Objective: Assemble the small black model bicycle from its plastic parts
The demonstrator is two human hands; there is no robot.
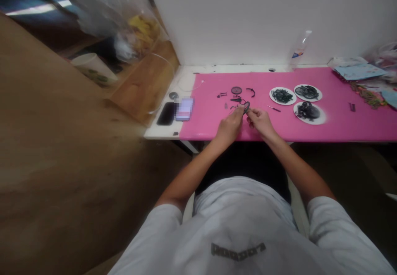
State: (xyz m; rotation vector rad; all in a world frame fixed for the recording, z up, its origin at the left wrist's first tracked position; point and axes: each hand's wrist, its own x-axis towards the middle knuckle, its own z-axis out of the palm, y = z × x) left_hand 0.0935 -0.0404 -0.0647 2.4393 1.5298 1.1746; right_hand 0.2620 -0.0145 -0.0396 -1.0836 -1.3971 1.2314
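Between my two hands, just above the front of the pink mat [211, 126], is a dark ring-shaped part [247, 106]. My left hand [232, 123] is closed on its left side. The fingers of my right hand [259, 121] pinch at its right edge; whether they also hold a smaller piece is too small to tell. Beyond the hands lie a round black disc [236, 90], a curved black piece [251, 92] and several small black parts [222, 95]. A small screwdriver [274, 108] rests to the right of my right hand.
Three white plates with black parts stand to the right: a left plate [291, 102], a back plate [320, 96] and a front plate [322, 119]. A black phone [166, 113] and a lit screen [184, 109] lie left. A clear bottle [300, 49] stands by the wall; packets [359, 71] lie far right.
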